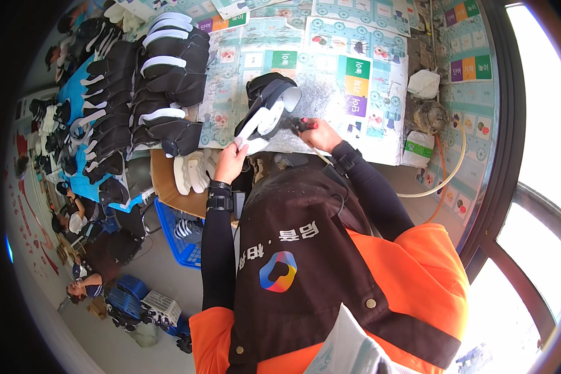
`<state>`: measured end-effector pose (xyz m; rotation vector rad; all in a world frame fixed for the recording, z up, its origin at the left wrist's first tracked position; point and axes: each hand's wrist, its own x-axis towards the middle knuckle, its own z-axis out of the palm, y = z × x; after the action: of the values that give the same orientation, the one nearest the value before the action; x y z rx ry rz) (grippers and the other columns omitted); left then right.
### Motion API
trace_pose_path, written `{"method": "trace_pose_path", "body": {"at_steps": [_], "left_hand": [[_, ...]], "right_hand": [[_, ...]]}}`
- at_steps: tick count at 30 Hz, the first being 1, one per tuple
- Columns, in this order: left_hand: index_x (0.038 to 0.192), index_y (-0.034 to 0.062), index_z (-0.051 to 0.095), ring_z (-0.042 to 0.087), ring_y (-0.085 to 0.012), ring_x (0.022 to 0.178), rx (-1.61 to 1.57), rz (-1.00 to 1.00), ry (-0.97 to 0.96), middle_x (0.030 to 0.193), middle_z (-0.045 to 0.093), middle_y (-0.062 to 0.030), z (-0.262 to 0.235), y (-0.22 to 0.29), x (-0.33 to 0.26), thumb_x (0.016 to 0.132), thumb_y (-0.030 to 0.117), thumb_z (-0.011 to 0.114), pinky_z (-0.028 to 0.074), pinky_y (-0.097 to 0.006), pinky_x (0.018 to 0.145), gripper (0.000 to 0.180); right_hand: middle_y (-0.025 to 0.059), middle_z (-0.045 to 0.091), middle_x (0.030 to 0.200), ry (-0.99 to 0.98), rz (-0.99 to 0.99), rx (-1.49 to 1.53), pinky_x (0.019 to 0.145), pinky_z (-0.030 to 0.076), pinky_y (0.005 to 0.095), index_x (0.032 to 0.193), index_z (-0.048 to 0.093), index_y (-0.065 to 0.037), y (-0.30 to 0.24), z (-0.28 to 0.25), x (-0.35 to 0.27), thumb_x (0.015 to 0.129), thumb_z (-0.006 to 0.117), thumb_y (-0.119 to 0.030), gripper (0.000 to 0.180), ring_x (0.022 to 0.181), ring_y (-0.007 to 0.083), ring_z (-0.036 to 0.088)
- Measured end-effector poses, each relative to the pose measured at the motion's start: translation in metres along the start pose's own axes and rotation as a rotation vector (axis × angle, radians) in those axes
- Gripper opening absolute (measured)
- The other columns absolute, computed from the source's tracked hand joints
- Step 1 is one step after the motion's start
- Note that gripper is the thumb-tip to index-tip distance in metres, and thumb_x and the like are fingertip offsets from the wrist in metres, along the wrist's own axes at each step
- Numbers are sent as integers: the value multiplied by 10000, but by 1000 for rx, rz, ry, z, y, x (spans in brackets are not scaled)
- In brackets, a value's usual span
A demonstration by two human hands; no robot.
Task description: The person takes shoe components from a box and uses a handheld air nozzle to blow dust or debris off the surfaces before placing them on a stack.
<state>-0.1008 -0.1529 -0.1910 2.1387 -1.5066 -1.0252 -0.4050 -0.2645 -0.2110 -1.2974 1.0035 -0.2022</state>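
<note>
My left hand is closed on the near end of a white piece on a black-and-white shoe upper. The upper lies over the near part of a worktable, which is covered with printed sheets. To its right, my right hand is wrapped round a small red-and-black hand tool. The tool's tip points toward the upper, apart from it. A pale hose runs near that hand; whether it joins the tool is hard to see. Grey residue marks the sheets around the upper.
Stacked black shoe uppers with white edging stand along the left. A cardboard box holds white soles, above a blue crate. On the right, pale and orange hoses hang near a wrapped packet. Other people work at far left.
</note>
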Motion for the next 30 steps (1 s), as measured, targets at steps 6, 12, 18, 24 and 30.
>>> {"method": "trace_pose_path", "body": {"at_steps": [6,12,18,24,30], "left_hand": [[999,-97,656,671,-317,709,21,-7,-9,776,676,-227,1,6,1,980,326,666,501,-415,686,423],[1029,-94,662,694,-356,762,23,12,12,808,687,-244,6,-6,1,978,328,663,506,-421,711,425],[1051,-80,667,696,-369,781,40,-12,-33,825,695,-239,4,5,1,978,335,658,508,-424,719,421],[1059,-74,668,696,-364,781,39,-10,-26,833,700,-233,3,-2,-2,977,332,659,508,-424,715,415],[1016,-71,672,696,-430,842,69,-24,-51,866,704,-261,3,4,2,964,351,664,516,-466,723,425]], "right_hand": [[123,627,621,300,36,-14,606,489,381,875,673,24,14,0,0,812,654,-176,211,575,230,615],[93,610,601,-60,49,262,563,470,347,795,634,22,32,12,2,772,641,-118,142,533,193,571],[312,675,888,344,69,-168,823,523,499,1020,702,2,19,-3,-9,803,592,-185,307,923,483,654],[300,674,873,386,47,-215,811,526,493,999,693,8,20,4,-15,805,586,-173,286,884,481,657],[172,675,722,61,29,2,647,517,356,913,689,-9,46,10,-14,784,610,-135,198,681,275,664]]}}
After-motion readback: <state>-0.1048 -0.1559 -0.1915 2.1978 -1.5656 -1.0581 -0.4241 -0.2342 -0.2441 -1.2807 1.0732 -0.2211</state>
